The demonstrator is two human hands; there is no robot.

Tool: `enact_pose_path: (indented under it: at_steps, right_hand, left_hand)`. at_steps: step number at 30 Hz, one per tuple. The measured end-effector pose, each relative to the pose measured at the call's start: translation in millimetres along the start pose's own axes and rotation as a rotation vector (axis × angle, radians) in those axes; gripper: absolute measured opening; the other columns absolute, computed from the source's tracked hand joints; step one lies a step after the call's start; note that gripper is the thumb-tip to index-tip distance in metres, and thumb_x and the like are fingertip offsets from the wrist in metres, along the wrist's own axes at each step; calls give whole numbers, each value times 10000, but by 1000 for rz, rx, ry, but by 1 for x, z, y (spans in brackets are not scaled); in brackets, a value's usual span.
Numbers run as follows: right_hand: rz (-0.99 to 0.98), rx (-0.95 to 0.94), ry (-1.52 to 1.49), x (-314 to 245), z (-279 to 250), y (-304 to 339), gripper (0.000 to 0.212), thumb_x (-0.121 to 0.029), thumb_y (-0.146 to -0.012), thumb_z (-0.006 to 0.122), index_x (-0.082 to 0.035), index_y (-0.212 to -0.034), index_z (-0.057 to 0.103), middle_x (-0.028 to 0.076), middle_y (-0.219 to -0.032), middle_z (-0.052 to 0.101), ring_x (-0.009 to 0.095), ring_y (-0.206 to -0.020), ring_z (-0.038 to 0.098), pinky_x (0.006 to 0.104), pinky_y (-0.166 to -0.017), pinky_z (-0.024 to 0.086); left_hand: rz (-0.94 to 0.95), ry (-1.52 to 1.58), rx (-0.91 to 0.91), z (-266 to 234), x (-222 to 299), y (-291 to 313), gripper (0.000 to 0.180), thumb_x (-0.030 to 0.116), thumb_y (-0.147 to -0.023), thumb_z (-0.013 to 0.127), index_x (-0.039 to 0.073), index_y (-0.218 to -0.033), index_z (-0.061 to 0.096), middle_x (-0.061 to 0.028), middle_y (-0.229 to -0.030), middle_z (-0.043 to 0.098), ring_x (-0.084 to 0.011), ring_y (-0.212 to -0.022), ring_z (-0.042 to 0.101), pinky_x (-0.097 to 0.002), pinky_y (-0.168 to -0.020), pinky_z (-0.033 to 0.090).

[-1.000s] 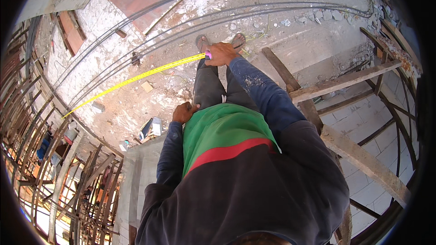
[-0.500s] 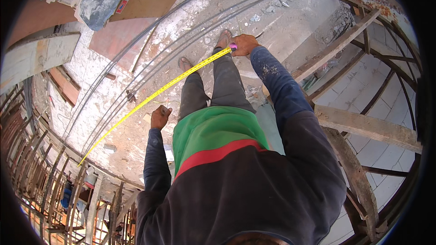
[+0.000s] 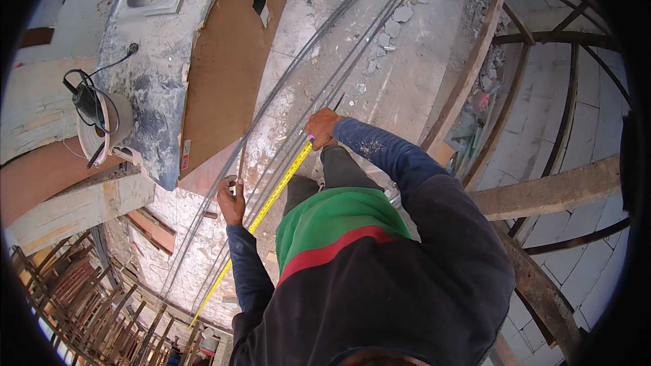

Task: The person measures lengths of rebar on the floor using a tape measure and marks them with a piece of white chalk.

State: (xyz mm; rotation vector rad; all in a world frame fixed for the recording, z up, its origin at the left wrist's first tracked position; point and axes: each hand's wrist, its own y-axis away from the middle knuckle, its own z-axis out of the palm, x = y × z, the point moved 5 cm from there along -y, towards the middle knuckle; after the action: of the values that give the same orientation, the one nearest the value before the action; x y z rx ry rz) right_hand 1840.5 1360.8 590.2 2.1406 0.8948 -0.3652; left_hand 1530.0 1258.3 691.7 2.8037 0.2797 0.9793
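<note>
In the head view, my only one, I look down past a green, red and dark shirt (image 3: pixel 339 220) to two bare hands reaching away over dusty ground. The right hand (image 3: pixel 321 125), farther out, is clamped around the case of a tape measure (image 3: pixel 311 139), which shows as a pinkish edge at the fingers. Its yellow blade (image 3: pixel 278 192) slants back toward the left and near side, passing beneath the left forearm (image 3: pixel 248 257). The left hand (image 3: pixel 231 202) is raised to the left of the blade, apart from it, fingers curled; I cannot tell whether the fingertips meet or pinch anything. A brown board (image 3: pixel 230 74) stands on the far left, and timber beams (image 3: pixel 549 190) cross on the right. As for progress, I judge that the pulling-out is done, since the blade lies long and fairly straight; winding it back is left. I see no mark being made, and what the distant end rests against is too small to tell.
</note>
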Motion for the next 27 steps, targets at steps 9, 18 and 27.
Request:
enact_pose_path:
  at_steps: [9,18,27]
  right_hand:
    - [73,-2,0,40,-55,15,461,-449,-586,737,-67,-844,751,140,-828,716,306,-814,702,445,-674,538]
    - [270,-31,46,133,-131,67,452,-459,-606,747,-94,-871,756,132,-842,723,311,-824,707,429,-675,552]
    - [131,-115,2,160,-164,43,489,-496,-588,734,-85,-853,737,146,-834,714,321,-805,697,456,-661,540]
  left_hand:
    - [105,-571,289,-27,34,-144,827,255,-823,724,67,-1495,279,-181,-1544,255,-394,-1400,297,-518,-1059,379]
    - [-385,-862,220,5,23,-192,1073,479,-789,704,73,-1551,67,-119,-1616,90,-353,-1465,173,-606,-1056,332]
    - [-501,-896,200,8,28,-194,1084,538,-793,679,37,-1546,82,-143,-1618,72,-375,-1466,149,-586,-1062,316]
